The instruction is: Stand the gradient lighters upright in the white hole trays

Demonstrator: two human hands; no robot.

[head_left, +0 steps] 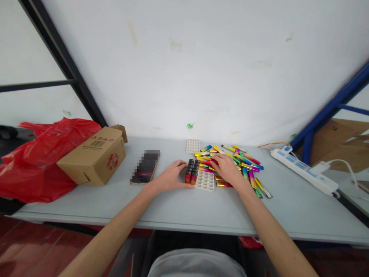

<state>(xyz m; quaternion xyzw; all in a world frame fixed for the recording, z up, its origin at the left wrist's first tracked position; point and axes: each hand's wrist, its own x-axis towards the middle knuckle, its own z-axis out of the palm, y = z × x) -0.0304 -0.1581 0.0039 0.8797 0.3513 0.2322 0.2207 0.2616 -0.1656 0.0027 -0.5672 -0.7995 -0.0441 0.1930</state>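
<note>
Several red tubes with black tops [191, 173] stand upright in rows at the left end of a white tray with round holes [205, 181]. My left hand [173, 177] curves around that end, its thumb at the near edge and its fingers at the far edge, bracing tray and tubes. Bare holes show to the right. My right hand [224, 166] bends over a pile of shiny multicoloured tubes [242, 159], fingers pinched on a red and gold tube [206, 160]. Its fingertips partly hide that tube.
A second white holed tray [193, 146] lies near the wall. Left are a blurred-out phone [145, 167], a cardboard box [95, 156] and a red plastic bag [43, 161]. At right lies a white power strip [304, 169] with cables. The grey table's front edge [201, 229] is close to me.
</note>
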